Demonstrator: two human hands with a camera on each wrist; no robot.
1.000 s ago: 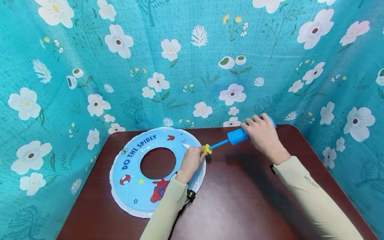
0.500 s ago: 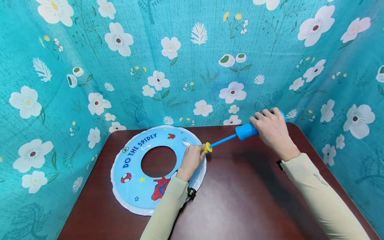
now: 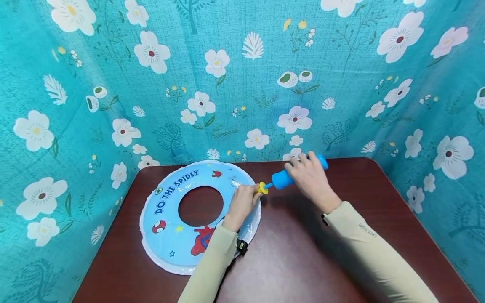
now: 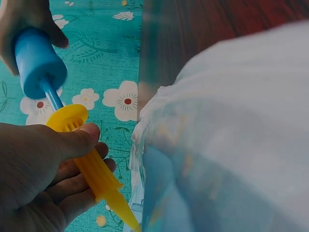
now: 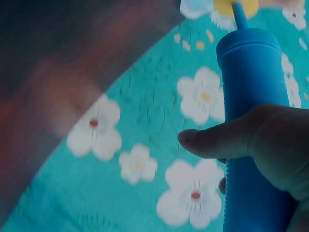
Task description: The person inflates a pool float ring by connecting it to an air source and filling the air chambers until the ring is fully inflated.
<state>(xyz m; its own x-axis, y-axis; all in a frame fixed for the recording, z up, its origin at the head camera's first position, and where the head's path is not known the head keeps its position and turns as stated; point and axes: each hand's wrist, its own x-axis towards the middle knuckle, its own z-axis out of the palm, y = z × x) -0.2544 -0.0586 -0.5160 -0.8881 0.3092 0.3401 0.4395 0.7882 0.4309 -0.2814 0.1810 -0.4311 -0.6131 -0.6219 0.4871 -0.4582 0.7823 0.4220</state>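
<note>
A light blue swim ring (image 3: 163,240) with printed letters and a red figure lies on the table, its edge wrinkled. At its right edge my left hand (image 3: 241,204) pinches the yellow nozzle (image 4: 91,169) of a hand pump between thumb and fingers. The nozzle's tip points at the ring in the left wrist view; how it meets the valve is hidden. My right hand (image 3: 310,181) grips the pump's blue barrel (image 5: 251,72), its fingers wrapped round it. A short length of blue rod (image 3: 268,185) shows between barrel and yellow flange. The pump is tilted, raised off the table.
The dark red-brown table (image 3: 288,261) has a rounded far corner on each side. A teal flowered cloth (image 3: 235,84) hangs behind the table and along both sides, close to the far edge.
My right hand first drew the barrel away up and right, lengthening the exposed rod, then pushed it back toward the nozzle, leaving little rod visible. My left hand and the ring have hardly moved.
</note>
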